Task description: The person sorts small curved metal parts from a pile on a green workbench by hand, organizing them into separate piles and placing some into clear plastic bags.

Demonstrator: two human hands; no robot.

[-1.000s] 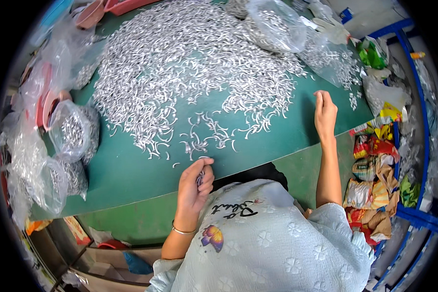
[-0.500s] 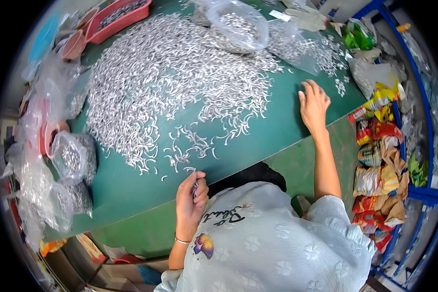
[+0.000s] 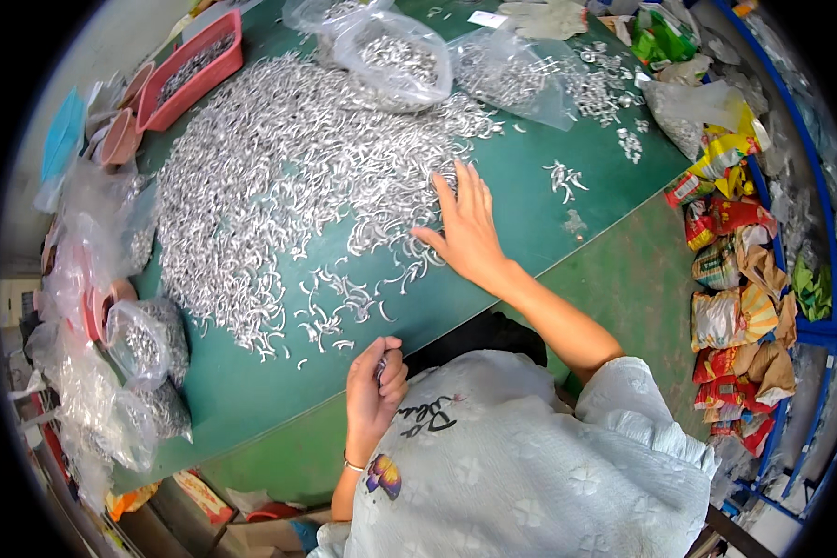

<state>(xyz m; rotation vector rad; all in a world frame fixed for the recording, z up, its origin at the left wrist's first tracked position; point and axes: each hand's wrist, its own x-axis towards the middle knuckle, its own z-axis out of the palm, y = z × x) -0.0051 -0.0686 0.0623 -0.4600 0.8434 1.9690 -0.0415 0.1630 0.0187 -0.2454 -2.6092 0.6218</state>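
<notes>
Hundreds of small curved silver metal pieces [image 3: 288, 186] heaped across green table [image 3: 530, 205]. Right hand [image 3: 467, 228] spread flat, fingers fanned, resting on pile's near edge. Left hand [image 3: 374, 386] curled shut by table's front edge, pinching few silver pieces. Clear bags of same pieces [image 3: 391, 56] at far side.

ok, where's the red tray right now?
Head view, upper left: the red tray sits at the far-left edge of the green table, just beyond the big pile of small silver pieces, with some of those pieces inside it.

red tray [image 3: 195, 70] of metal bits, clear bags [image 3: 144, 349], snack packets [image 3: 735, 307], blue rack [image 3: 823, 325]
</notes>
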